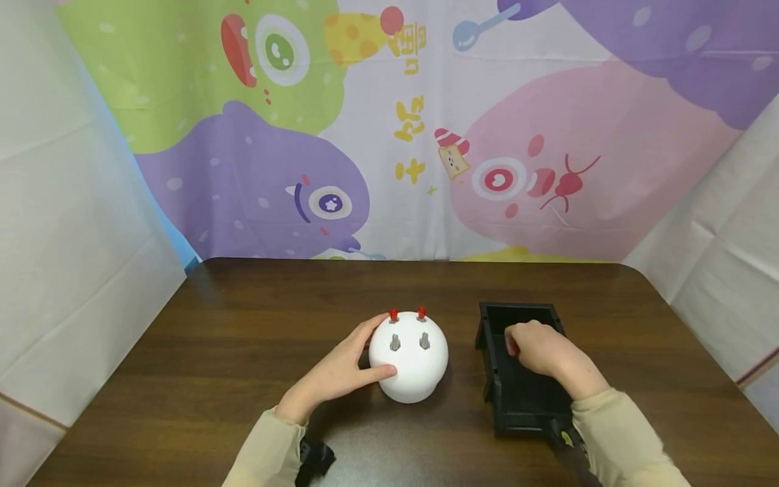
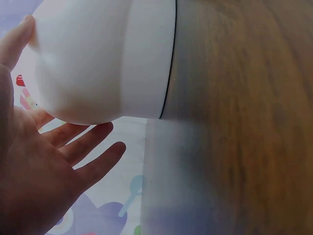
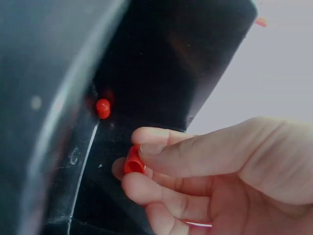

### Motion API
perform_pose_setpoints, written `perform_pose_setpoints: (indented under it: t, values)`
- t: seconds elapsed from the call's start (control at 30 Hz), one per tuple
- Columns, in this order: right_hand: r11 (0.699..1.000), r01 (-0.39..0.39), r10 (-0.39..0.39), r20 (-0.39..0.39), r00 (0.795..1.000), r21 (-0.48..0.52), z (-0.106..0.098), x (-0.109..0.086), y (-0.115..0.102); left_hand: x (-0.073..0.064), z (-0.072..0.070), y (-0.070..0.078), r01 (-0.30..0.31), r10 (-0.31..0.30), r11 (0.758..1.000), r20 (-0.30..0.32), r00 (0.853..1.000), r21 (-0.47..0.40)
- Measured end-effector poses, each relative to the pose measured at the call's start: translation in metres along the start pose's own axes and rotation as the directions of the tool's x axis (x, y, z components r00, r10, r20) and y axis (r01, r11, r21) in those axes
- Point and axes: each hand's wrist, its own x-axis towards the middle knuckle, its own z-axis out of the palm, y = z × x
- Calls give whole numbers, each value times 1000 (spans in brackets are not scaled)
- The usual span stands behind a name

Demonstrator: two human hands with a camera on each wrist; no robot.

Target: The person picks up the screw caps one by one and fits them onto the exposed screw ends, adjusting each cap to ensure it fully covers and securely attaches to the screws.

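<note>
Where the dark wooden table [image 1: 243, 325] is filling the lower part of the head view, the black bin [image 1: 526, 402] is standing at lower right; its walls are looking stiff, so I am judging the rim its surest hold. At lower centre, the white dome [image 1: 410, 372] is resting on the table, its smooth curve probably making for a slippery grip, and I am reckoning that a wide span round its sides is suiting it best. My left hand [image 1: 341, 368] is steadying its left side, fingers spread and nearly straight, thumb lying against the front. My right hand [image 1: 541, 348] is dipping into the bin, thumb and fingertips pinching the red cap [image 3: 133, 162] just left of centre in the right wrist view. On the dome's upper face, two metal posts [image 1: 395, 343] [image 1: 424, 340] are standing up, likely rigid. The cap is showing a hollow end; I am expecting it to be very light and slightly yielding, so a gentle pinch on its sides is seeming right. A loose cap [image 3: 102, 108] is lying further left, inside the bin.
</note>
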Motion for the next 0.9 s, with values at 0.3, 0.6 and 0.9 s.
perform_pose_setpoints:
  t: [0.3, 0.6, 0.9]
  values:
    - [1000, 15, -15, -25, 1000, -5, -6, -4, -2, 0, 0, 1, -3, 3, 1000, 3, 1000, 0]
    - [999, 25, -30, -138, 990, -35, -9, -9, -6, -1, -1, 1, 2, -2, 1000, 9, 1000, -1]
    - [997, 31, -50, -310, 950, -65, -10, -12, -11, 1, -3, 1, -4, 3, 1000, 21, 1000, 13]
